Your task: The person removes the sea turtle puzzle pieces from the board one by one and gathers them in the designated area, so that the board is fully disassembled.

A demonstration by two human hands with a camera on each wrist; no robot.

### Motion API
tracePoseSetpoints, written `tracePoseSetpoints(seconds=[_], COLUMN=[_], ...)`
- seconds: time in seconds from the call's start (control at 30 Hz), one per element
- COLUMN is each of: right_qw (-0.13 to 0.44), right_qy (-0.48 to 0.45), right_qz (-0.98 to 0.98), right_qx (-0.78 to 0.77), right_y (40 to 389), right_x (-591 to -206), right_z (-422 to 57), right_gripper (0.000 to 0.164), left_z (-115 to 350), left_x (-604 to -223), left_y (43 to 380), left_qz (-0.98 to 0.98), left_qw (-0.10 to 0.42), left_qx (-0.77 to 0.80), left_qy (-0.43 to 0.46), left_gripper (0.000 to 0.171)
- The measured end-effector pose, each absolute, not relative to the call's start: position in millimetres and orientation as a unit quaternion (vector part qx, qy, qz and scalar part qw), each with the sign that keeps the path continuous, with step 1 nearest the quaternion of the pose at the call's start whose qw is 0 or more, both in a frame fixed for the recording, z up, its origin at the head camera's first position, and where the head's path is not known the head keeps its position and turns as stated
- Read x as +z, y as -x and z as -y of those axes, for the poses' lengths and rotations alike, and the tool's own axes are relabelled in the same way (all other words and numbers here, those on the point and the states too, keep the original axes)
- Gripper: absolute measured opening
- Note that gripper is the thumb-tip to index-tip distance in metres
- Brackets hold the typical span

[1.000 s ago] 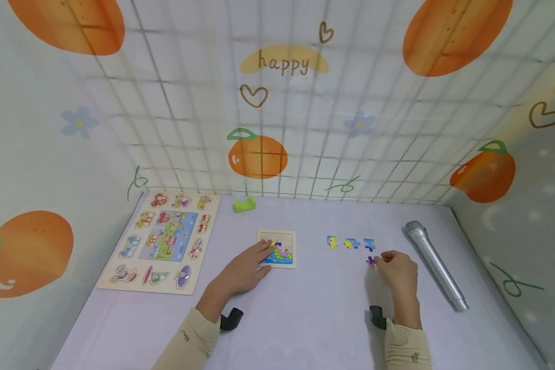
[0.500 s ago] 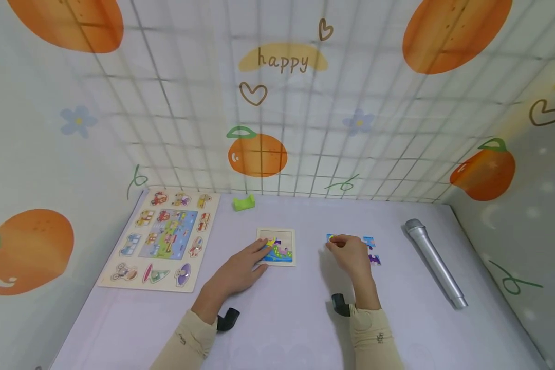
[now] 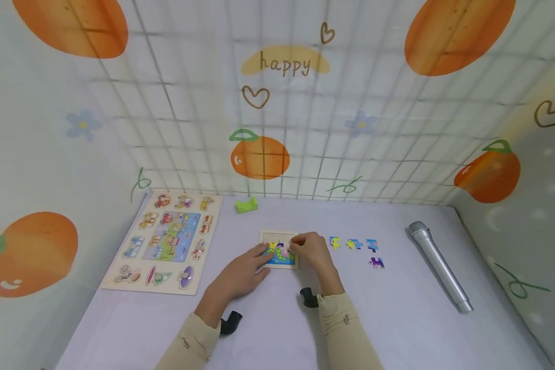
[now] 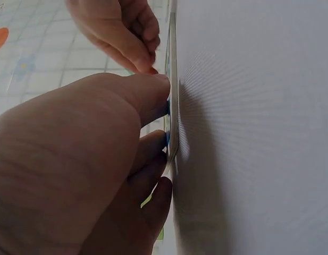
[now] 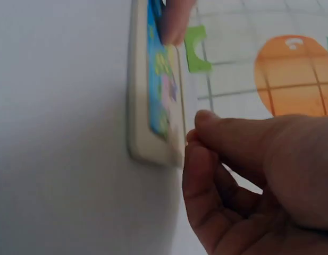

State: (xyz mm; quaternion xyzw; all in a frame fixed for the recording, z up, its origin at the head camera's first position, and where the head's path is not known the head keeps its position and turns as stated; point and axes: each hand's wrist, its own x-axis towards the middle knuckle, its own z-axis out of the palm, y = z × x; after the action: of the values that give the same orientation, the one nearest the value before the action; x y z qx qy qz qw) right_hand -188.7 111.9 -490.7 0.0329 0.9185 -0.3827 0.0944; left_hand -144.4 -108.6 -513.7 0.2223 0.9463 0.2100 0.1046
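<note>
Tray: sq., wooden, flat on tabletop, approx. mid, btwn both hands.
Tray contents: part-filled pic. puzzle; blue along near edge, then green w/ dots, pink, yellow, bit of purple. Bare wood at far strip.
L hand: laid over tray's L side, relaxed, w/ fingers extended; not clenched.
R hand: at tray's R edge, w/ fingers curled in & thumb meeting fingertips; nothing visible in pinch. Contact w/ tray: can't tell.
Loose pcs: on tabletop, R of tray. In row, L to R: yellow-faced pc, yellow/blue pc, blue pc. Nearer than row's R end: purple pc.
Board: large, wooden, far L; vehicle pics round the border, printed scene in ctr.
Green block: beyond tray, near back wall; notched.
Silver mic: far R, lying at a slant, head away.
Hidden: puzzle's L part under L fingers; some of tray's R edge behind R hand.
Hard to see: tray edge-on in L wrist view, contents barely readable; tray blurred in R wrist view.
Cut off: both sleeves, at bottom of head view.
</note>
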Motion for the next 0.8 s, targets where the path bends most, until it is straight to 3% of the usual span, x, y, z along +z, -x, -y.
tracePoseSetpoints(seconds=[0.37, 0.8], right_qw=[0.104, 0.099], right_qy=[-0.011, -0.065], right_qz=[-0.923, -0.913], right_qx=[-0.369, -0.39], right_y=[190, 194], right_x=[-490, -494], right_z=[-91, -83], right_gripper=[0.021, 0.012], left_z=[108, 109], left_x=[-511, -513], left_y=[145, 147], left_qz=[-0.947, -0.945], left_qw=[0.102, 0.104], left_qx=[0.211, 0.21], left_qy=[-0.218, -0.229], left_gripper=[0.049, 0.048])
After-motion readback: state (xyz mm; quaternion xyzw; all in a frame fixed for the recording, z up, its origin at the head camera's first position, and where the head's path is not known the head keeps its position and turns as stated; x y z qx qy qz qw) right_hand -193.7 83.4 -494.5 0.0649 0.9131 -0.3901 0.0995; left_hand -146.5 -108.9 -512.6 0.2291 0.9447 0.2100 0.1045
